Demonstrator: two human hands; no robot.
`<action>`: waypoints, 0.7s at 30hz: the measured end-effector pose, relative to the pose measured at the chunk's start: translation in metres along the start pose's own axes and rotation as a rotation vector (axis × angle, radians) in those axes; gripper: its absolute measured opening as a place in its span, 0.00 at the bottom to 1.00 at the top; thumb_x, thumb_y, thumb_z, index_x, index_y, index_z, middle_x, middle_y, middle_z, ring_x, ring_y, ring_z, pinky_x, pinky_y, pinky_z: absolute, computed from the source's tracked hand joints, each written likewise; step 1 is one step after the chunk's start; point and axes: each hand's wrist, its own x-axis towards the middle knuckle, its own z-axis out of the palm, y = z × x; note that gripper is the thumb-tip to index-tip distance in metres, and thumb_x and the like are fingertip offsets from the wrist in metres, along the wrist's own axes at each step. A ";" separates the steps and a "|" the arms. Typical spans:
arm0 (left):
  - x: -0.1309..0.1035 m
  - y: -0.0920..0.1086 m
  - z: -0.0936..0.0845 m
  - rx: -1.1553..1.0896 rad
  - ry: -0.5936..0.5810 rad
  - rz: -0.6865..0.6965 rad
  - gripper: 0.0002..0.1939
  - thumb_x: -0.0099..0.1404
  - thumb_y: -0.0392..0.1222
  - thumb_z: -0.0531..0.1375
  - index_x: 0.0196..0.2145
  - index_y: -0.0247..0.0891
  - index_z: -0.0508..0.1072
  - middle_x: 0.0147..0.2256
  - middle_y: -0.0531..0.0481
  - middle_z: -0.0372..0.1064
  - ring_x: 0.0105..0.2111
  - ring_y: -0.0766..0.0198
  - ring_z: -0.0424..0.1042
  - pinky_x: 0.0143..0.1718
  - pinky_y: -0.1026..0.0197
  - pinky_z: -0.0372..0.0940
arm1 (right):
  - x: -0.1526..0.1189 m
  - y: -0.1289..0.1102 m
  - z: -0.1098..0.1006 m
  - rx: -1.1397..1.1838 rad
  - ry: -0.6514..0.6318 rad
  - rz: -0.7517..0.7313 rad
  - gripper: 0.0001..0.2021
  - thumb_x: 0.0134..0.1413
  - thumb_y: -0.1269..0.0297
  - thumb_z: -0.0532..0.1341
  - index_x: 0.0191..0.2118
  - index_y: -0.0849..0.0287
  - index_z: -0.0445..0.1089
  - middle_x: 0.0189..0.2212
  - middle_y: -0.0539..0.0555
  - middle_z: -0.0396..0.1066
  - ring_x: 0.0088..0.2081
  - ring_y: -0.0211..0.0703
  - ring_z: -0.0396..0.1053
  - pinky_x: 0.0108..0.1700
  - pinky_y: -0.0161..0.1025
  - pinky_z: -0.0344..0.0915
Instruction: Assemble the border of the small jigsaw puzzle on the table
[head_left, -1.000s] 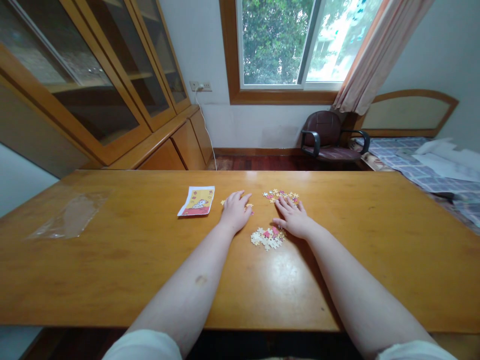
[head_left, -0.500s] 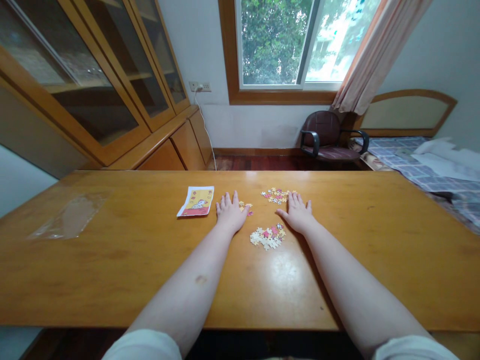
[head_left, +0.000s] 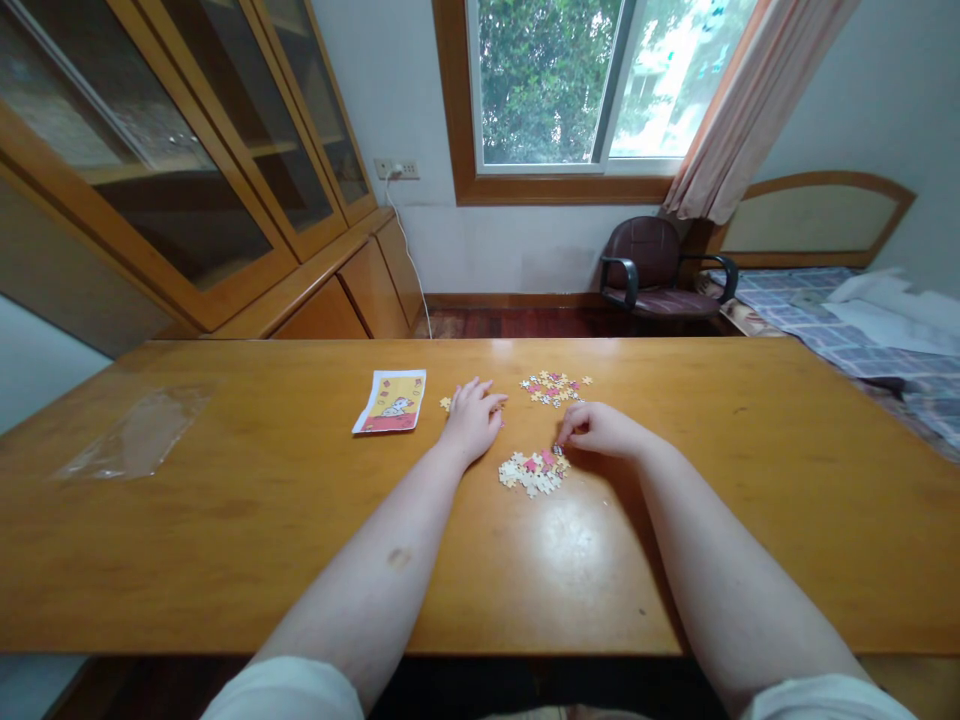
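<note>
My left hand (head_left: 474, 420) lies low over the table with its fingers apart. It partly covers a few jigsaw pieces, and a yellow piece (head_left: 445, 404) peeks out on its left. My right hand (head_left: 604, 430) is closed in a pinch at the upper right edge of the near pile of jigsaw pieces (head_left: 531, 474); its fingertips are on a small dark-patterned puzzle piece (head_left: 558, 450). That pile is mostly white backs with some pink and yellow. Farther back, a second pile of puzzle pieces (head_left: 551, 388) lies printed side up in yellow and pink.
Left of my left hand lies a picture card (head_left: 391, 402) with a white animal on yellow and red. A clear plastic bag (head_left: 142, 435) is flat at the table's left. Beyond the wooden table (head_left: 262, 540) stand a chair (head_left: 660, 265), a bed and a glass-door cabinet.
My right hand has drawn back from the far pile to the near pile, its spread fingers closing into a pinch. My left hand has shifted slightly, its fingers now curving to the right.
</note>
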 end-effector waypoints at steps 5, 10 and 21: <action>-0.002 0.003 0.000 -0.057 -0.056 0.172 0.16 0.61 0.34 0.53 0.42 0.45 0.77 0.54 0.50 0.66 0.60 0.54 0.54 0.63 0.43 0.44 | 0.002 0.003 0.003 -0.053 -0.059 0.025 0.12 0.44 0.73 0.59 0.32 0.56 0.80 0.30 0.51 0.73 0.32 0.38 0.69 0.40 0.33 0.65; -0.002 0.001 0.002 -0.082 -0.060 0.198 0.17 0.61 0.33 0.53 0.41 0.45 0.77 0.52 0.50 0.67 0.59 0.55 0.56 0.63 0.43 0.45 | 0.007 0.006 0.008 -0.152 0.014 0.036 0.14 0.50 0.71 0.57 0.38 0.55 0.79 0.35 0.53 0.73 0.36 0.40 0.70 0.43 0.33 0.64; -0.002 0.000 0.004 -0.107 -0.057 0.200 0.15 0.61 0.33 0.53 0.39 0.45 0.77 0.50 0.50 0.68 0.58 0.56 0.57 0.63 0.43 0.45 | 0.011 0.004 0.016 -0.307 0.191 0.090 0.17 0.56 0.70 0.54 0.47 0.53 0.75 0.40 0.55 0.71 0.38 0.40 0.69 0.43 0.34 0.62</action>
